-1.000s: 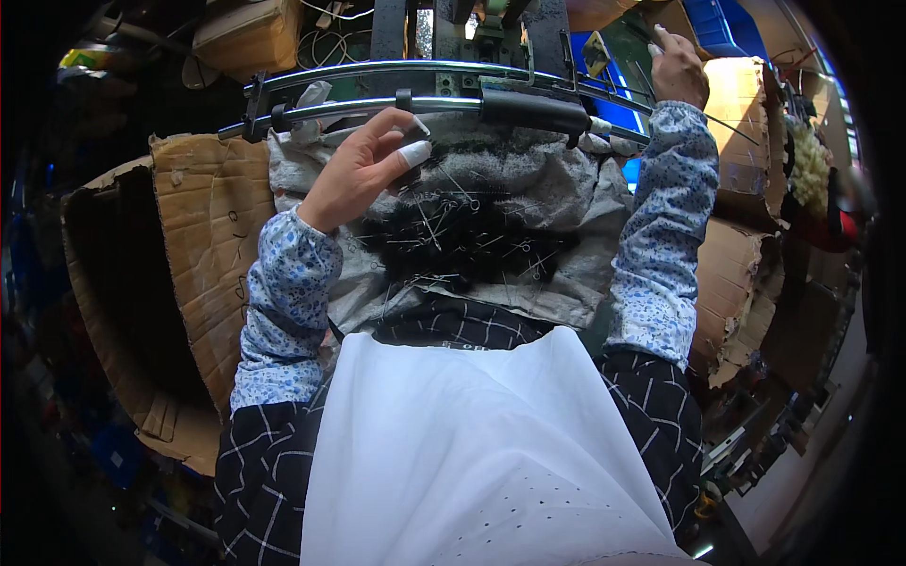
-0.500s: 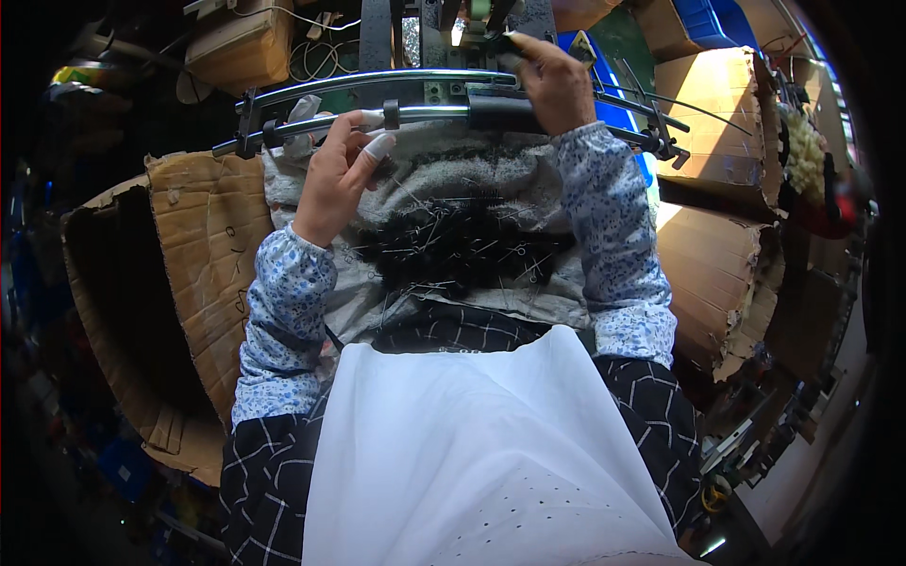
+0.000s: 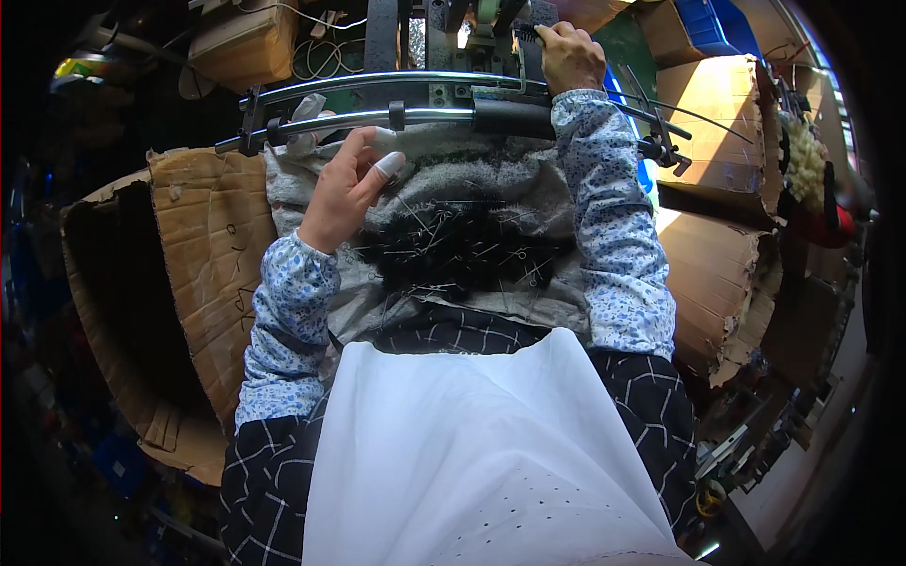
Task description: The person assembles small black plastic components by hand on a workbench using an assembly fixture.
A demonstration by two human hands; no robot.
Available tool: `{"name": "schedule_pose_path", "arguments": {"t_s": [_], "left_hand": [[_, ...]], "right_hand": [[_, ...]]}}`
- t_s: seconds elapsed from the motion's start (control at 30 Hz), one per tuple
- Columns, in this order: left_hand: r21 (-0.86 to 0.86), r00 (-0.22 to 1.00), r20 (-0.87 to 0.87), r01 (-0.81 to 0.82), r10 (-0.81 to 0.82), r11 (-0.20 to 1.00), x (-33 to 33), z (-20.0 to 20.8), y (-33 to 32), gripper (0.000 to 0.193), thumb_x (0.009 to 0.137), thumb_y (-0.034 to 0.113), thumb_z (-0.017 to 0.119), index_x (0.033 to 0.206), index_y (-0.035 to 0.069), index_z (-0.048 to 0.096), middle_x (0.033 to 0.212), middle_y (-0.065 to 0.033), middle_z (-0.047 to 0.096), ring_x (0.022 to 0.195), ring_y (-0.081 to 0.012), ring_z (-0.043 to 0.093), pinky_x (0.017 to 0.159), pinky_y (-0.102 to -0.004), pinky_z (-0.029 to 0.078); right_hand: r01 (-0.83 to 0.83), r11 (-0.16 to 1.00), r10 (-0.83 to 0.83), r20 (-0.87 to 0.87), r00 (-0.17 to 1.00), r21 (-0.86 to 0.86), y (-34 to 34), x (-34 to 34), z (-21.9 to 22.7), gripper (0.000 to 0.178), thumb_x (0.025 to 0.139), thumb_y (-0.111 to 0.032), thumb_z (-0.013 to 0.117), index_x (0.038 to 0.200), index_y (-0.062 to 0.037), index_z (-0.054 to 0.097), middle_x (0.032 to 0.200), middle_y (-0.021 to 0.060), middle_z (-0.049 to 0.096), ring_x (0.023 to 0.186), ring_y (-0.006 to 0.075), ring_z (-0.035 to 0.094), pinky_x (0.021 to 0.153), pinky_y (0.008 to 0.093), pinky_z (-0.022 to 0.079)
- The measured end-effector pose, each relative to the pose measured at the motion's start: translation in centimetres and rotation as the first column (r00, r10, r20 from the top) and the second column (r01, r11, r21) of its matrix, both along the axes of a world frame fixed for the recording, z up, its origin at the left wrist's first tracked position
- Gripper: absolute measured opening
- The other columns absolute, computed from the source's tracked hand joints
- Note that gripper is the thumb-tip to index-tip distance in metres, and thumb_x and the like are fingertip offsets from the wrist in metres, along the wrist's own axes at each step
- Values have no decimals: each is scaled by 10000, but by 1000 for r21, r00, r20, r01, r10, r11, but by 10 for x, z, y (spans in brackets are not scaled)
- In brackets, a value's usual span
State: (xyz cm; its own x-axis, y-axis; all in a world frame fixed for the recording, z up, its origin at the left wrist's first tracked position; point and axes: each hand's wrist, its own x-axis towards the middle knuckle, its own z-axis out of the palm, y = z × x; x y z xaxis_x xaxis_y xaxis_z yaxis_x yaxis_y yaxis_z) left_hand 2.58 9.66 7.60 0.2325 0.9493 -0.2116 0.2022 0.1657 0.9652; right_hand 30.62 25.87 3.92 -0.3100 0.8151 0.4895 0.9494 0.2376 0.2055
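Grip at the left hand (image 3: 340,195) stands parted, thumb and forefinger apart in their white fingertip covers (image 3: 388,164), with nothing that I can make out between them. At the right hand (image 3: 572,62), up by the machine beyond the metal rail (image 3: 340,122), the fingers bend beside a small dark ribbed piece (image 3: 526,37); whether they have hold of it or only touch it, I cannot tell from where I stand. Thin looped wires (image 3: 430,225) lie crisscrossed on a fuzzy black heap (image 3: 458,259), spread over the grey cloth (image 3: 344,307) in front of the person's lap. I'd judge each wire to be nearly weightless, stiff along its length but easily bent, and inclined to snag its neighbours; the black fuzz looks soft and likely to shed. Best to pinch one wire by its bare shank or loop, since smooth metal could slip between those covered tips.
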Motion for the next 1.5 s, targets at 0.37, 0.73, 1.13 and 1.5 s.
{"name": "schedule_pose_path", "arguments": {"t_s": [0.37,0.73,1.13,1.5], "left_hand": [[13,999,-19,43,-43,999,2,-4,3,301,885,225,486,1125,55,425,807,-10,559,608,-29,453,510,-163,378],[257,994,19,97,-105,961,-4,-7,7,229,877,66,443,1100,12,443,1059,-90,463,913,-158,519,776,-257,466],[256,998,25,54,-62,965,-8,-4,10,212,827,28,530,1020,39,442,939,-55,551,887,-133,555,791,-269,466],[204,982,176,38,-75,978,1,1,13,226,829,-49,460,1049,-5,434,988,-77,530,951,-152,542,850,-264,448]], "right_hand": [[-10,974,-5,-67,998,-225,5,3,1,219,825,-251,528,1017,-215,626,958,10,591,929,190,480,821,344,351],[139,975,-166,-155,974,-172,-13,-4,-3,345,754,-309,567,1047,-133,606,967,96,613,949,263,536,834,408,356],[159,953,-191,-102,976,-256,-17,-57,8,262,767,-260,560,987,-135,629,908,40,631,889,208,557,765,378,363],[171,919,-226,-118,967,-354,18,35,10,300,847,-340,467,1077,-190,586,1015,96,602,954,267,560,842,422,414]]}}
